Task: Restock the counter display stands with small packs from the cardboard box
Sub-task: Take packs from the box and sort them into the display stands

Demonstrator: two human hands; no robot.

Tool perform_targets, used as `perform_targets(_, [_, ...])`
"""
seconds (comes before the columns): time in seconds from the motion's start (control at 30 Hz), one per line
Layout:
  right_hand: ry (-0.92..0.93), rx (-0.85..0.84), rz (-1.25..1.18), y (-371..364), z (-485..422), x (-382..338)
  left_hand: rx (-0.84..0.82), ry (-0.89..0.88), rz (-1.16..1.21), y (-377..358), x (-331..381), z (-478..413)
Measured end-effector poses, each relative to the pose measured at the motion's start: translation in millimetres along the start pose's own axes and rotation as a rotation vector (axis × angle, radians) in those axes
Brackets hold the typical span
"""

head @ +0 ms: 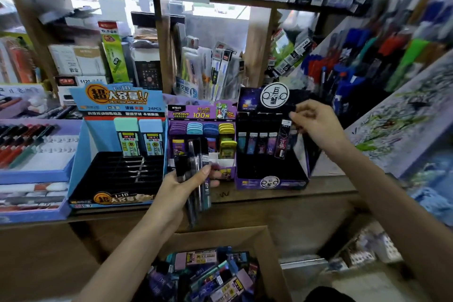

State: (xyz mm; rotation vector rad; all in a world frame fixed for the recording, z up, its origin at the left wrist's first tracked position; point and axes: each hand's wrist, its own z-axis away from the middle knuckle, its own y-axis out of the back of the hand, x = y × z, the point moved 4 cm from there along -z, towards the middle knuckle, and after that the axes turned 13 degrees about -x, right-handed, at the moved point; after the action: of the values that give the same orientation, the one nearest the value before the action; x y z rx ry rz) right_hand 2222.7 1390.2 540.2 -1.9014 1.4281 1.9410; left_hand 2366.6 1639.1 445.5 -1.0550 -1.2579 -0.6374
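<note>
The brown counter [282,195] holds three display stands side by side: a blue stand [81,154] on the left, a purple stand [201,111] in the middle and a dark stand [269,182] on the right. The left hand [183,187] has its grip closed round a bunch of slim dark packs [199,196], just in front of the purple stand. The right hand [316,125] has its grip pinching one small pack [283,142] by its top, upright over the dark stand, beside four packs standing in the back row. Below the counter sits the open cardboard box [269,250], with many mixed packs [208,274] lying in it. Wooden shelves [256,51] full of pens [348,73] and boxes fill the room behind.
</note>
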Motion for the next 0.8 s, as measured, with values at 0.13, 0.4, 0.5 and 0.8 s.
perform_targets(0.13, [-0.048,-0.006,0.137,6.9,-9.9,23.0,-0.035,0.062,0.069,-13.1,-3.1,-5.4])
perform_targets(0.4, [0.013,-0.051,0.277,6.1,-15.0,33.3,-0.104,0.103,0.092,-26.6,-4.4,-10.0])
perform_targets(0.5, [0.016,-0.108,0.225,5.6,-14.6,36.1,-0.103,0.102,0.075,-28.4,-5.6,-10.5])
perform_targets(0.8, [-0.092,-0.064,0.185,-9.4,-17.7,52.3,-0.109,0.123,0.077,-32.5,-7.3,-10.0])
